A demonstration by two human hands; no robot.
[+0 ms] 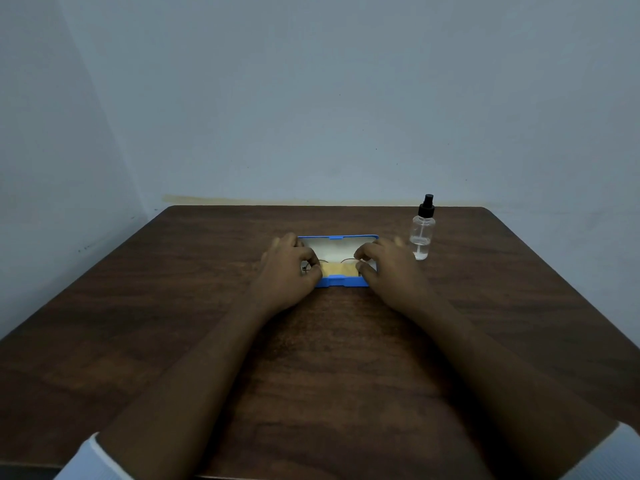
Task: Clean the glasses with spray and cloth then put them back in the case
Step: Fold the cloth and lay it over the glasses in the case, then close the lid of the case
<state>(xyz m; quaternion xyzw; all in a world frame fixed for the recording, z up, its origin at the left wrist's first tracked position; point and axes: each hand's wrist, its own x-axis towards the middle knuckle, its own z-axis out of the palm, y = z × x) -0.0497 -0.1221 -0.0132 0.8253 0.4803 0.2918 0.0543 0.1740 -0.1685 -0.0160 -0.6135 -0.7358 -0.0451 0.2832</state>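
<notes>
An open blue glasses case with a white lining lies in the middle of the table. Inside it are thin-rimmed glasses on top of a yellow cloth. My left hand pinches the left end of the glasses. At the right end, my right hand pinches the frame between fingers and thumb. Both hands cover the ends of the case. A clear spray bottle with a black nozzle stands upright to the right of the case.
The dark wooden table ends at a pale wall at the back. The spray bottle stands close to my right hand's far side.
</notes>
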